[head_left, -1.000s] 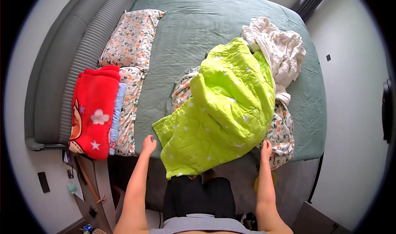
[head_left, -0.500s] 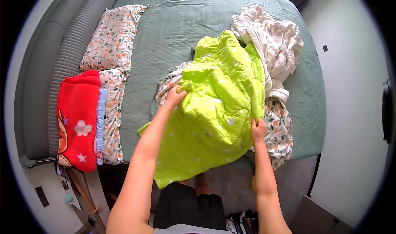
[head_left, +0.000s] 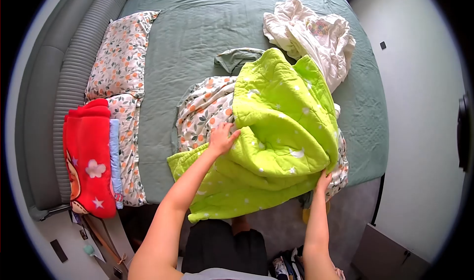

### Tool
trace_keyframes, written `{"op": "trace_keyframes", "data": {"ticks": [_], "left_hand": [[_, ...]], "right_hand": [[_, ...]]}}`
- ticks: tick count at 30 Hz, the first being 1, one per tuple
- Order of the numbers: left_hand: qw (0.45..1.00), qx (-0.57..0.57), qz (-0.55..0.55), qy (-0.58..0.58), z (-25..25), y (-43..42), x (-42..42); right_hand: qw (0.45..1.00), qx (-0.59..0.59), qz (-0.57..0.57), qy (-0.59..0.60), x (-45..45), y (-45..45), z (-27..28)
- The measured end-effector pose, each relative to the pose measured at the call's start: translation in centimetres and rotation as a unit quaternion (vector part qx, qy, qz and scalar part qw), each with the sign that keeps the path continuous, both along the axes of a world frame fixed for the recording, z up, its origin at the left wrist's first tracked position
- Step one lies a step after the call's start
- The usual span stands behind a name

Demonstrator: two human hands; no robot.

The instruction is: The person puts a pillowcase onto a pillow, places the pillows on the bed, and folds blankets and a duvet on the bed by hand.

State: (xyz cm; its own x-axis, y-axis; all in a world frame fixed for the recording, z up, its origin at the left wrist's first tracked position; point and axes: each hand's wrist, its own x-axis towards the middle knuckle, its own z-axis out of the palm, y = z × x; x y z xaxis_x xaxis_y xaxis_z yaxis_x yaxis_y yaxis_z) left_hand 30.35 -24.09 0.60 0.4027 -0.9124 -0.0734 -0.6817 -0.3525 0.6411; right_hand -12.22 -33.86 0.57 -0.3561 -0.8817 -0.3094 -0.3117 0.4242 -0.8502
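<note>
A bright green quilt (head_left: 276,107) with white stars and moons lies rumpled over the near side of the bed, its front edge hanging over the bedside. My left hand (head_left: 223,139) rests at the quilt's left edge with its fingers apart. Under and beside that hand lies a bunched cover with an orange-fruit print (head_left: 205,104). My right hand (head_left: 323,182) is closed on the quilt's right front edge, its fingertips partly hidden by the fabric. More of the fruit-print cover shows just beyond it.
A crumpled white blanket (head_left: 316,38) lies at the far right of the grey-green bed sheet (head_left: 182,43). Fruit-print pillows (head_left: 123,53) line the padded headboard (head_left: 74,82) at left, with a folded red blanket (head_left: 91,156) on the nearer one. A grey cabinet (head_left: 390,253) stands at lower right.
The quilt's upper left part has shifted right, uncovering more of the fruit-print cover. My left hand has let go and spread its fingers; my right hand has moved right and nearer with the quilt edge.
</note>
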Motion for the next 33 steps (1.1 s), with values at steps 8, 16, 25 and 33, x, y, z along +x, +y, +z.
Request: {"op": "trace_keyframes", "data": {"ticks": [8,16,25,33], "left_hand": [[0.992,0.036,-0.112,0.043,-2.2,-0.8,-3.3],[0.918,0.346,-0.172,0.088,1.9,7.9,0.3],[0.908,0.370,0.085,0.177,5.1,21.1,8.1],[0.881,0.284,-0.038,0.377,7.2,12.1,-0.7]], "right_hand": [[0.993,0.035,0.018,-0.108,2.6,1.9,-1.8],[0.913,0.046,0.280,-0.294,16.5,4.5,4.0],[0.741,0.201,0.486,-0.417,31.5,9.6,19.1],[0.937,-0.085,0.003,-0.339,8.8,2.4,11.6]]}}
